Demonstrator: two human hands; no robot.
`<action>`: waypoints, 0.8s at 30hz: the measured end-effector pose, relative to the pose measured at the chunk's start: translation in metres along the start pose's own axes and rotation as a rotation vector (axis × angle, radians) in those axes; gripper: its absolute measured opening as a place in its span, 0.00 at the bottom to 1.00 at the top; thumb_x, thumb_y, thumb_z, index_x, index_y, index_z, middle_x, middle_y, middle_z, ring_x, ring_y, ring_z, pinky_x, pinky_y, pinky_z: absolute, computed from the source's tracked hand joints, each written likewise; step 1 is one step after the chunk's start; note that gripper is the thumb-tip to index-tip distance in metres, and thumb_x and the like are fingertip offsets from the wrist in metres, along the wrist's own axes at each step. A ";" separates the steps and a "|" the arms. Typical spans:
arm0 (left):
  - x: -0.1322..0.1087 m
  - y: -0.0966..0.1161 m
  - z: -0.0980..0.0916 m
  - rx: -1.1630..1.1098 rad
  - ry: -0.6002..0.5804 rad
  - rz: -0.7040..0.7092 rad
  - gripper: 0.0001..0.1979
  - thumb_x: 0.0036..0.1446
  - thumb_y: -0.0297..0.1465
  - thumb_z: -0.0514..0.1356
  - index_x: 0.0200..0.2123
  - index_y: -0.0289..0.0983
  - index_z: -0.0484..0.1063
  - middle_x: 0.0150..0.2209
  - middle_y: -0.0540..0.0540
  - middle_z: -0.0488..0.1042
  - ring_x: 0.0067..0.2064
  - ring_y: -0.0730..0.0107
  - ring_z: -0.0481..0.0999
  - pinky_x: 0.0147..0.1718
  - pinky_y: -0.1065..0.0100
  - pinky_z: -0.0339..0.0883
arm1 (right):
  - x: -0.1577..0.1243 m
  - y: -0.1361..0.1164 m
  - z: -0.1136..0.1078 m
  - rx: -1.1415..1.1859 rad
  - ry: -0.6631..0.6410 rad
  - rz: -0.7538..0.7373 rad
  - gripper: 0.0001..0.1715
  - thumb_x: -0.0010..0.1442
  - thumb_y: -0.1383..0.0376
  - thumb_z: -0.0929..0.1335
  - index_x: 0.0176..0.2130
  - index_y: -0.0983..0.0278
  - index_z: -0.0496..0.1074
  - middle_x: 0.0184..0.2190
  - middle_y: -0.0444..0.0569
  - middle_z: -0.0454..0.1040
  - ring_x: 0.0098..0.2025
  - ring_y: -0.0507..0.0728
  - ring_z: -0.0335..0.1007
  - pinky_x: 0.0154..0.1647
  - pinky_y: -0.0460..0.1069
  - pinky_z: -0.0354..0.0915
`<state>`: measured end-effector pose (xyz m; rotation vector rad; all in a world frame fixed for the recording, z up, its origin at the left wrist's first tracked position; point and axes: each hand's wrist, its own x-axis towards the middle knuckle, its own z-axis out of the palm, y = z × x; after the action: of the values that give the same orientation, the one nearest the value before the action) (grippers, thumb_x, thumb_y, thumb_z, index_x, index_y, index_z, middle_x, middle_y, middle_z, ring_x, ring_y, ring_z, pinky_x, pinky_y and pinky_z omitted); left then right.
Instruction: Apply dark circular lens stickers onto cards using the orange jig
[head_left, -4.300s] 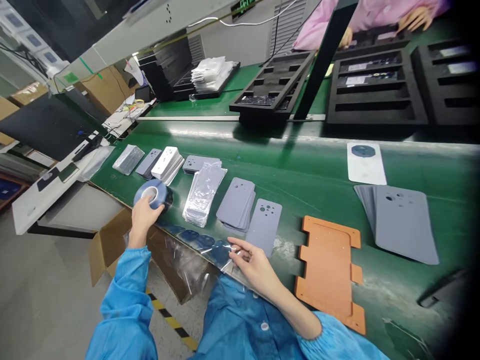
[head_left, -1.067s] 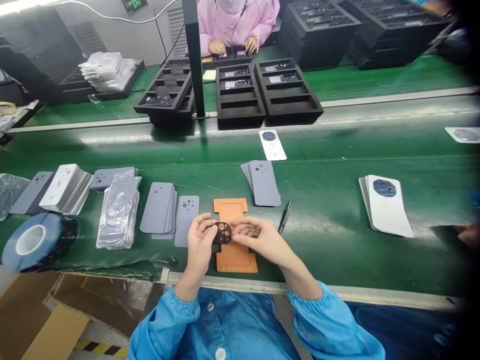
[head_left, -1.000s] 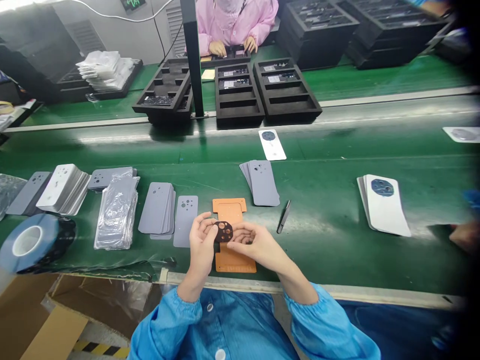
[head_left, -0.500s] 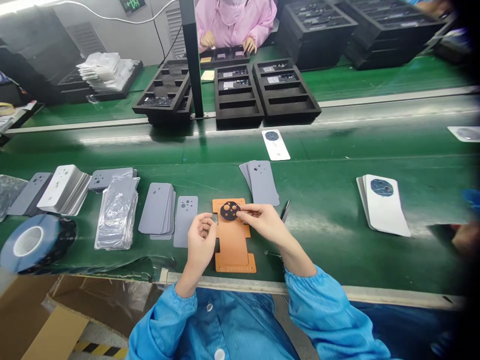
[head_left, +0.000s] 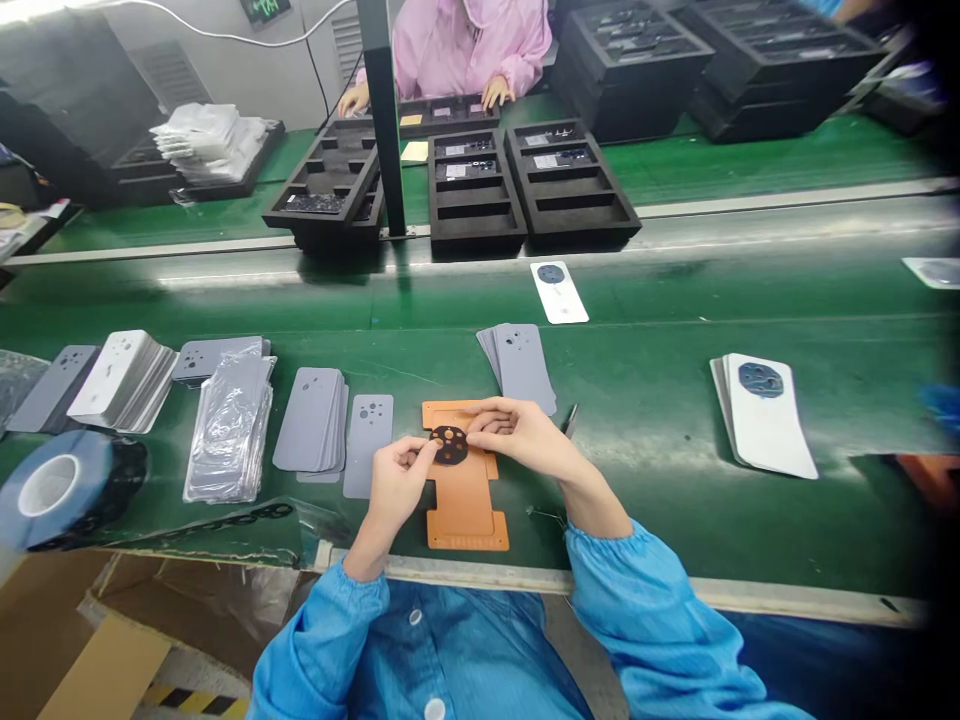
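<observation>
A thin round black camera-ring piece with several holes is held up over an orange jig plate. My left hand pinches its left edge between thumb and fingertips. My right hand is closed too, its fingertips pinched at the piece's right edge; any small tab or film there is too fine to see. Left of the jig lies a single grey phone-shaped sheet with holes. Above the jig is a fanned stack of grey sheets.
Stacked grey sheets, wrapped sheets, white sheets and a blue tape roll are on the left. White panels with dark discs lie right; one panel lies ahead. Dark tweezers rest near my right wrist. Black trays and a co-worker are opposite.
The black piece has come lower and slightly left. My left fingers, apart from it before, now grip its left edge. The co-worker's one hand has moved towards the left tray.
</observation>
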<state>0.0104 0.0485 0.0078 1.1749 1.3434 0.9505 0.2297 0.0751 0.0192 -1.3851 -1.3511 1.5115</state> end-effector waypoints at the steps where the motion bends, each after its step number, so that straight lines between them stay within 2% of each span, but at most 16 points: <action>1: 0.000 0.001 0.000 -0.038 0.018 -0.018 0.13 0.55 0.39 0.66 0.30 0.34 0.80 0.29 0.44 0.81 0.31 0.66 0.78 0.32 0.69 0.69 | 0.000 0.000 0.000 0.043 0.022 0.015 0.25 0.53 0.57 0.77 0.48 0.65 0.78 0.35 0.51 0.83 0.36 0.56 0.78 0.41 0.51 0.73; 4: 0.001 0.005 0.002 -0.111 0.055 -0.058 0.13 0.53 0.40 0.67 0.30 0.34 0.80 0.27 0.44 0.80 0.31 0.65 0.79 0.32 0.68 0.70 | 0.000 0.003 0.003 0.110 0.071 0.043 0.22 0.52 0.56 0.77 0.44 0.65 0.79 0.33 0.51 0.83 0.36 0.56 0.78 0.42 0.51 0.73; 8: 0.002 0.008 0.007 -0.124 0.029 -0.075 0.13 0.53 0.40 0.67 0.30 0.34 0.80 0.29 0.43 0.80 0.32 0.65 0.79 0.32 0.68 0.70 | 0.002 0.006 0.012 0.110 0.082 0.034 0.18 0.52 0.57 0.77 0.40 0.66 0.81 0.32 0.52 0.83 0.34 0.56 0.78 0.39 0.50 0.72; 12: 0.006 0.006 0.009 -0.154 0.020 -0.093 0.14 0.50 0.39 0.70 0.34 0.34 0.80 0.32 0.43 0.81 0.31 0.69 0.77 0.31 0.70 0.69 | 0.002 0.008 0.016 0.090 0.149 0.031 0.15 0.52 0.59 0.76 0.37 0.67 0.82 0.31 0.52 0.83 0.32 0.56 0.78 0.35 0.49 0.72; 16: 0.011 0.004 0.004 -0.213 0.024 -0.147 0.15 0.50 0.39 0.70 0.35 0.34 0.76 0.28 0.49 0.76 0.20 0.81 0.65 0.20 0.75 0.57 | 0.001 0.010 0.013 0.030 0.162 0.034 0.17 0.53 0.58 0.75 0.39 0.66 0.83 0.33 0.54 0.84 0.32 0.57 0.78 0.34 0.49 0.72; 19: 0.015 0.003 0.002 -0.226 0.050 -0.172 0.13 0.50 0.38 0.68 0.32 0.35 0.72 0.24 0.53 0.70 0.17 0.84 0.57 0.17 0.76 0.48 | 0.001 0.013 0.012 -0.037 0.192 0.041 0.16 0.54 0.58 0.74 0.39 0.66 0.84 0.33 0.54 0.84 0.33 0.59 0.79 0.34 0.49 0.72; 21: 0.017 0.001 0.002 -0.199 0.077 -0.146 0.12 0.49 0.36 0.68 0.31 0.35 0.71 0.24 0.54 0.70 0.18 0.83 0.59 0.18 0.76 0.50 | 0.002 0.015 0.012 -0.067 0.195 0.047 0.16 0.54 0.58 0.74 0.40 0.66 0.84 0.32 0.53 0.84 0.34 0.59 0.80 0.34 0.49 0.72; 24: 0.021 -0.004 0.004 -0.147 0.107 -0.097 0.10 0.48 0.32 0.68 0.32 0.36 0.70 0.26 0.52 0.71 0.23 0.79 0.67 0.23 0.75 0.59 | 0.002 0.016 0.012 -0.110 0.191 0.045 0.16 0.55 0.58 0.73 0.40 0.65 0.84 0.32 0.53 0.84 0.34 0.60 0.80 0.34 0.49 0.72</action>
<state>0.0153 0.0681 -0.0005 0.9509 1.3784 1.0355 0.2198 0.0700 0.0020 -1.5950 -1.3080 1.3117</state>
